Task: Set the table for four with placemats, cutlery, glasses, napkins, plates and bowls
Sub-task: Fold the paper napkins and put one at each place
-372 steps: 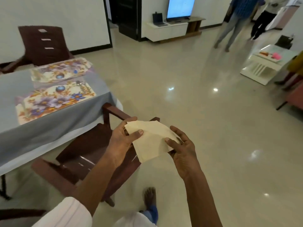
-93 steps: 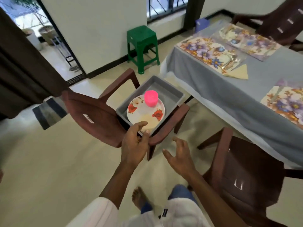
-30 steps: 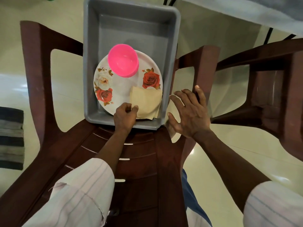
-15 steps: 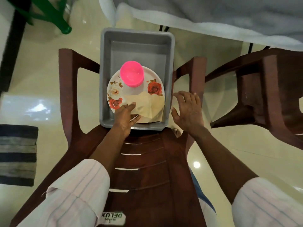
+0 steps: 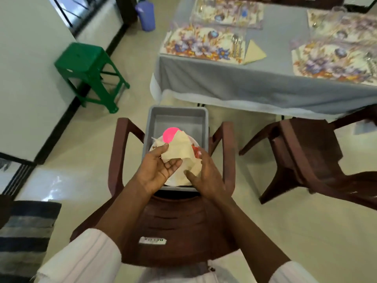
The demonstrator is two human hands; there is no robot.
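A cream napkin (image 5: 180,149) is lifted above the grey tub (image 5: 177,117), which sits on a brown plastic chair (image 5: 175,219). My left hand (image 5: 157,170) pinches the napkin's left edge. My right hand (image 5: 206,174) holds its lower right part. Under the napkin lie a flowered plate (image 5: 175,178) and a pink bowl (image 5: 170,134), both partly hidden. On the grey table (image 5: 244,82) lie floral placemats (image 5: 200,42), cutlery (image 5: 236,42) and a folded napkin (image 5: 254,52).
A green stool (image 5: 87,72) stands left by the wall. A second brown chair (image 5: 314,158) stands right of the tub's chair. A purple bin (image 5: 145,15) sits on the floor beyond the table. A striped mat (image 5: 24,235) lies at lower left.
The napkin lay on the plate under my left hand; now both hands hold it raised above the tub. My right hand came off the chair arm. The view has tilted up, showing the table.
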